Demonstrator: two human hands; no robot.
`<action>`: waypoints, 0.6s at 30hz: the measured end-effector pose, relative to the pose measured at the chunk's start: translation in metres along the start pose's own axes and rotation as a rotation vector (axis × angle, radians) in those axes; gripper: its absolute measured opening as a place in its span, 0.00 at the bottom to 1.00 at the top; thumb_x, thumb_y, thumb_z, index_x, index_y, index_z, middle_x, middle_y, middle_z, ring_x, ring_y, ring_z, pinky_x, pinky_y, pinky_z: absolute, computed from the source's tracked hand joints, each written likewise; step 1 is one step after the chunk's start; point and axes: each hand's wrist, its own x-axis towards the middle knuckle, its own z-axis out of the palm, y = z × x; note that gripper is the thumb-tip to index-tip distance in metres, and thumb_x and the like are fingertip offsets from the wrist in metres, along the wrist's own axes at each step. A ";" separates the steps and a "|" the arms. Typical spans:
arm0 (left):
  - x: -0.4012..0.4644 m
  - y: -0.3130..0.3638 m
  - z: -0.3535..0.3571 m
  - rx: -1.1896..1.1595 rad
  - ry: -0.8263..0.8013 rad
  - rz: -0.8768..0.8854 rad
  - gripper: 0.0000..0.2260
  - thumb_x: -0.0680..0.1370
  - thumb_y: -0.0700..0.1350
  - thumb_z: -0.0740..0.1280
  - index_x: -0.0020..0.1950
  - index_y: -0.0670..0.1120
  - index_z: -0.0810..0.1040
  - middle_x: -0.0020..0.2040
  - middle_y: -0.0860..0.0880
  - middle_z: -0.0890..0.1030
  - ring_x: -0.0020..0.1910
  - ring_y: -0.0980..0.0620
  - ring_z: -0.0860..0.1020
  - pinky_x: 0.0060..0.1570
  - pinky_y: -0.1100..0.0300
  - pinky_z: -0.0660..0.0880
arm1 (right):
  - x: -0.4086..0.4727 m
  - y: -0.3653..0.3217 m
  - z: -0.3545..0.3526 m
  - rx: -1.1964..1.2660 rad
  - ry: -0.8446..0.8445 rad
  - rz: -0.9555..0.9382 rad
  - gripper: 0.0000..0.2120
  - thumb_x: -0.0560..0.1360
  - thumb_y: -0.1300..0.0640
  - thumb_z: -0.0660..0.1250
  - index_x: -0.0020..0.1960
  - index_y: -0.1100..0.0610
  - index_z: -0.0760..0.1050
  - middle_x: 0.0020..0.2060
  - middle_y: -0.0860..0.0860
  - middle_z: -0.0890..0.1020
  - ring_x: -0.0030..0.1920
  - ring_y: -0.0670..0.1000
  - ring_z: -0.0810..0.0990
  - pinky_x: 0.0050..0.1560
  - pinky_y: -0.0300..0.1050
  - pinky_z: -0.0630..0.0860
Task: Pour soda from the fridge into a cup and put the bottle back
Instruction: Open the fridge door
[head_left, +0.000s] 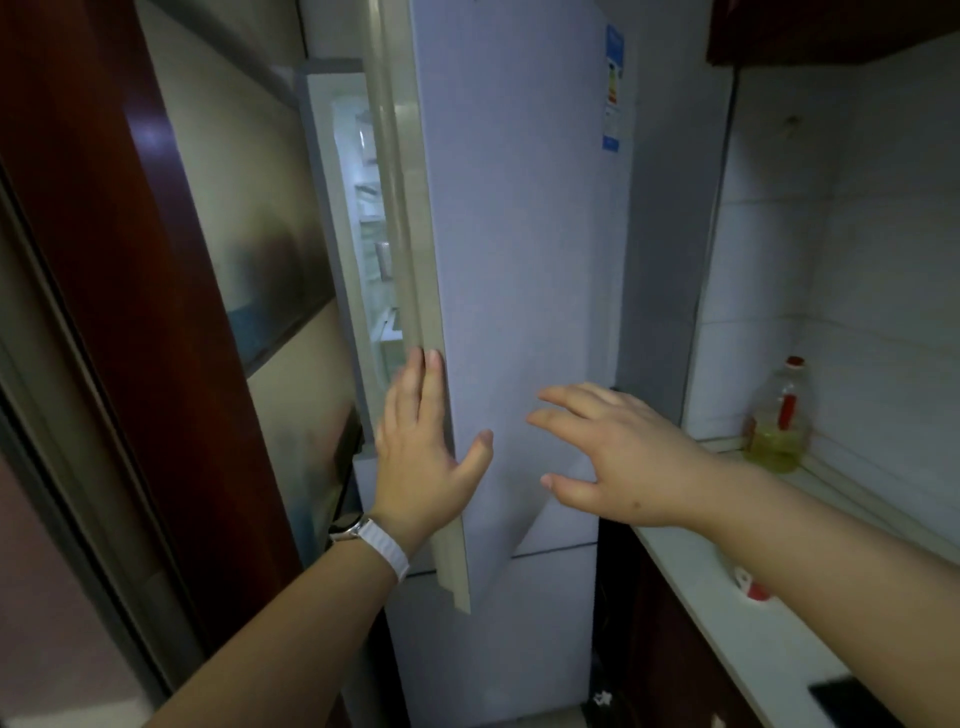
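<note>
The white fridge's upper door (519, 234) stands partly ajar, hinged on the right. Through the gap at its left edge I see the lit interior (376, 228) with shelves and blurred items; no soda bottle can be made out. My left hand (421, 452), a white watch on its wrist, lies flat against the door's free edge, fingers on the edge and thumb on the front face. My right hand (618, 457) hovers open in front of the door's lower front, fingers spread, holding nothing. No cup is in view.
A dark red door frame (130, 312) and frosted glass panel stand close on the left. On the right runs a white counter (737, 613) with an oil bottle (779, 421) in the tiled corner, a small red-and-white object, and a black item at the near edge.
</note>
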 end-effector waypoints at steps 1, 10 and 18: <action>-0.004 0.008 0.000 0.046 0.004 0.026 0.40 0.74 0.60 0.63 0.81 0.52 0.48 0.80 0.47 0.55 0.78 0.45 0.54 0.74 0.45 0.51 | -0.010 0.002 -0.003 0.003 -0.001 0.011 0.31 0.72 0.35 0.58 0.72 0.46 0.65 0.73 0.49 0.64 0.72 0.51 0.62 0.69 0.49 0.61; -0.012 0.073 0.012 0.208 0.020 0.373 0.32 0.73 0.57 0.67 0.76 0.50 0.67 0.76 0.43 0.66 0.74 0.39 0.64 0.68 0.39 0.63 | -0.097 0.020 -0.034 -0.010 0.004 0.106 0.31 0.74 0.36 0.59 0.74 0.44 0.60 0.75 0.45 0.60 0.74 0.48 0.56 0.72 0.48 0.57; -0.003 0.131 0.054 0.297 0.106 0.602 0.30 0.72 0.55 0.70 0.73 0.50 0.72 0.75 0.44 0.69 0.72 0.39 0.66 0.69 0.37 0.62 | -0.149 0.046 -0.064 -0.051 0.011 0.228 0.31 0.74 0.37 0.60 0.75 0.44 0.60 0.74 0.45 0.60 0.73 0.47 0.57 0.71 0.49 0.58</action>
